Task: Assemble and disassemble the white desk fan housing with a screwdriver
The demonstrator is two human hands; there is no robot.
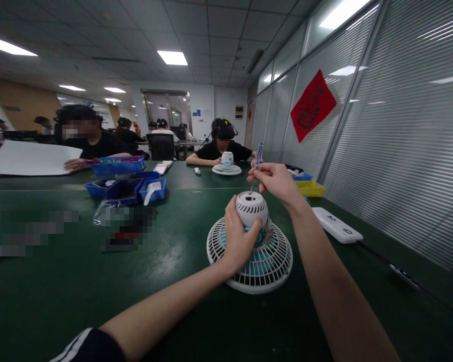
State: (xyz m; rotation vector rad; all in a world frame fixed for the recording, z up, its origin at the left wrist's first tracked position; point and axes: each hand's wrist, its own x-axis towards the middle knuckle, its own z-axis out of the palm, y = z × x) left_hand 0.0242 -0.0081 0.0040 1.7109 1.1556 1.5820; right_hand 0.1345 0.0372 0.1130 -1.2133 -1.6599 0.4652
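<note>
A small white fan (pixel 249 281) lies grille-down on the green table, its rounded motor housing pointing up and blue blades showing through the bars. My left hand (pixel 237 236) is wrapped around the housing from the left, thumb across the near side. Above it, my right hand (pixel 274 181) pinches a screwdriver (pixel 259 153) with a clear purplish handle. The thin shaft runs down to the top of the housing, close to a dark opening there. Whether the tip sits in a screw is too small to tell.
Blue bins (pixel 124 190) with small parts stand at the left, near a plastic bag (pixel 107 211). On the right are a yellow tray (pixel 310 188) and a white power strip (pixel 337 225) with a dark cable. Across the table, a person (pixel 207 153) sits behind another fan (pixel 226 170).
</note>
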